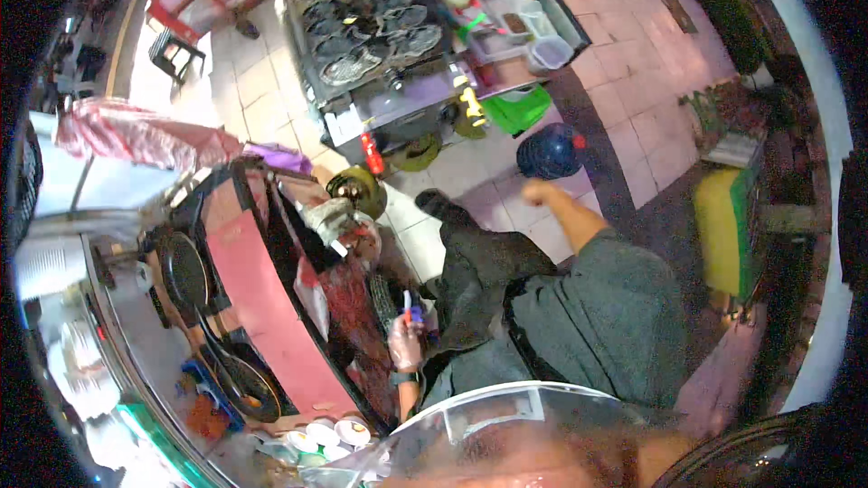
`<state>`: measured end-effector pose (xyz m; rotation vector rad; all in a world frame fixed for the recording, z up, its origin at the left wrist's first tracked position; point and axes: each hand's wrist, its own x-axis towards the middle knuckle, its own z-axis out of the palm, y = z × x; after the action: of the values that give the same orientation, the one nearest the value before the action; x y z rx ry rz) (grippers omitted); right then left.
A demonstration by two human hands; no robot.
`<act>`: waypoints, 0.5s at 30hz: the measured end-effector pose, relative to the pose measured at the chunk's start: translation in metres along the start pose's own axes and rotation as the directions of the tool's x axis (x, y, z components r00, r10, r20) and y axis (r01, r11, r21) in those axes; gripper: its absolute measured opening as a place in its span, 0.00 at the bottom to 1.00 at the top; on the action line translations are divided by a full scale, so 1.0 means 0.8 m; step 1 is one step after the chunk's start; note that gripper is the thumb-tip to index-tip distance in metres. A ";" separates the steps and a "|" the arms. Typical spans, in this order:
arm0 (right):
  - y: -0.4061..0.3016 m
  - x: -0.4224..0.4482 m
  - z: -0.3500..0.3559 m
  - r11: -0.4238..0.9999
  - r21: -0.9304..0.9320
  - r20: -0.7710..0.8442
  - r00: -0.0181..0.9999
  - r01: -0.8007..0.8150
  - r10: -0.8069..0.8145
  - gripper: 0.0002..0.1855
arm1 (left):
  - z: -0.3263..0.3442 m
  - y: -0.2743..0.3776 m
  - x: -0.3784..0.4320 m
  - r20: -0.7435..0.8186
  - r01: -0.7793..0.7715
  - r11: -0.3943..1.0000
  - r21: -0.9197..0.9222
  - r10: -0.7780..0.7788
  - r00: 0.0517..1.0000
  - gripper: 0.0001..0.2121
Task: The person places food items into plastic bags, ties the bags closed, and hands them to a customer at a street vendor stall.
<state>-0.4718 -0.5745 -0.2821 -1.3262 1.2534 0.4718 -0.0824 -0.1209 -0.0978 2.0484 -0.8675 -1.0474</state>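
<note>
My left hand [405, 346], in a clear plastic glove with a dark band at its wrist, is closed around a small object [408, 315] with white, orange and blue parts; its kind is hard to tell. It is low beside my dark trousers, near a reddish cloth or bag under the counter. My right hand [536, 193] is held out over the tiled floor, bare and blurred, its fingers curled with no object visible in them. Just beyond it stands a dark blue water jug [550, 151] with a red cap.
Ahead is a griddle stove [366, 98] bearing several blackened pans, with a tray of plastic tubs [549, 52] beside it. A pink-topped counter [271, 312] with frying pans [245, 390] runs along the left. A yellow and green box [722, 230] stands right; a black stool [176, 57] stands far left.
</note>
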 end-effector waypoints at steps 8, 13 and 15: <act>-0.203 0.038 -0.433 0.742 -0.249 -0.851 0.225 0.622 -0.475 0.19 | 0.082 0.062 0.148 0.053 0.031 0.938 -0.346 -0.014 0.998 0.06; -0.387 0.125 -0.620 0.915 -0.402 -0.867 0.327 -0.018 -0.375 0.30 | 0.127 0.075 0.207 0.090 0.197 0.908 -0.370 -0.176 0.980 0.08; -0.369 0.175 -0.713 0.861 -0.475 -0.838 0.390 -0.181 -0.381 0.27 | 0.109 0.124 0.259 0.092 0.176 0.976 -0.131 -0.165 0.982 0.08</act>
<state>-0.4029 -1.2127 -0.1401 -2.2916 2.0295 -0.1573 -0.0874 -0.3626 -0.1430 2.0012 -0.6471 -1.2555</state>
